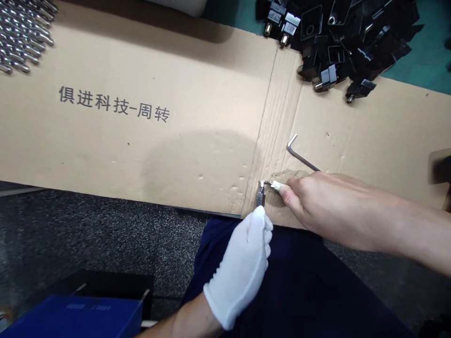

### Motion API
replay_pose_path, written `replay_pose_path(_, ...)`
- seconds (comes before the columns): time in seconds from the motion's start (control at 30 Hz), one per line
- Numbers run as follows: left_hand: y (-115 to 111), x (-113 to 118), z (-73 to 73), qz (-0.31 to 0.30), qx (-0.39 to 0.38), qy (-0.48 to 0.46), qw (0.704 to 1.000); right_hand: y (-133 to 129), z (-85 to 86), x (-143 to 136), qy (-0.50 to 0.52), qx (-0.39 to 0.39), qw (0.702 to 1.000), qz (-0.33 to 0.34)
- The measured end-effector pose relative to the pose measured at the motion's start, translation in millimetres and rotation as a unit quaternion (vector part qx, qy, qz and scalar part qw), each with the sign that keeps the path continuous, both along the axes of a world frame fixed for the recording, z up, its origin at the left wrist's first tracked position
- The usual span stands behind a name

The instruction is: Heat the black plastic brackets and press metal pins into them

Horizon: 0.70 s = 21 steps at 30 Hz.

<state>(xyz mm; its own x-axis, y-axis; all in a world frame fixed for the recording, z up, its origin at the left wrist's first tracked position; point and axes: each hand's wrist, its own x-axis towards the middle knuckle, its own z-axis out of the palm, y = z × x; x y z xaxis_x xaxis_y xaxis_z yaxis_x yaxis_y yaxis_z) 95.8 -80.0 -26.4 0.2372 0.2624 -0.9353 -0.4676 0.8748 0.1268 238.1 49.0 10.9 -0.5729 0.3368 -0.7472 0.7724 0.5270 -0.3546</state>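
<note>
My left hand, in a white glove, is closed on a small dark block-shaped part with a bright metal tip pointing away from me. My bare right hand comes in from the right, thumb and finger pinched on the white end of a thin metal tool. The tool's thin metal end meets the tip of the dark part; whether it sits inside cannot be made out. Just beyond my right hand lies an L-shaped hex key, its long end hidden behind the hand.
A cardboard sheet with printed characters covers the work surface. Black plastic parts with metal pins lie heaped at the upper right. Rows of shiny metal pins fill the upper left. A blue box stands below, left.
</note>
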Motion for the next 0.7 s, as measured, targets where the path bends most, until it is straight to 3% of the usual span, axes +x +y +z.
replay_pose_path(0.13, -2.1, 0.3, -0.7, 0.005, -0.005, -0.017, 1.0, 0.6, 3.2, -1.9, -0.01, -0.034, 0.993, -0.113)
replay_pose_path(0.33, -5.8, -0.4, -3.3, 0.01, -0.007, -0.025, 1.0, 9.9, 8.3, -7.6, -0.049, -0.07, 0.989, -0.12)
replay_pose_path(0.7, -2.1, -16.0, -14.6, 0.02, -0.048, -0.17, 0.984, 25.0, -1.9, -2.6, -0.036, -0.126, 0.977, -0.17)
